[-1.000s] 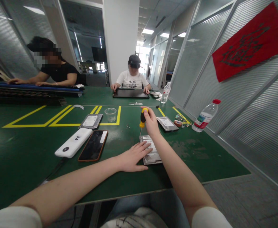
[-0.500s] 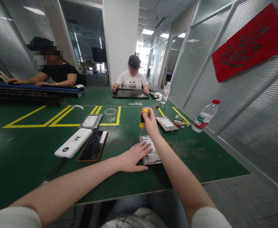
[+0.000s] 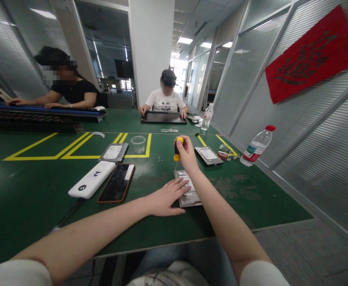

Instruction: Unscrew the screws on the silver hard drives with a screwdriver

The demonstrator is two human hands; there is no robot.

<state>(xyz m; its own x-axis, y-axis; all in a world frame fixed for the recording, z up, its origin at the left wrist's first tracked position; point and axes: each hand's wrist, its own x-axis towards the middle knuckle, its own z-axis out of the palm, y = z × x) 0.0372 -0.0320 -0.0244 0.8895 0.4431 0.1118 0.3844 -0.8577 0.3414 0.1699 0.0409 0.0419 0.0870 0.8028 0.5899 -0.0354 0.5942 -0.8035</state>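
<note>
Left hand (image 3: 167,198) lies spread flat on hard drive (image 3: 192,200) near front edge of tabletop (image 3: 162,229), right hand (image 3: 189,154) grips screwdriver (image 3: 177,157), slightly more upright than a moment ago, so likely mid-turn, tip contact hard to see.

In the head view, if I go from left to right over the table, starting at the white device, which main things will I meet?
White device, dark phone, clear plastic cup, screwdriver in the right hand, hard drive right of that hand, red-capped bottle.
</note>
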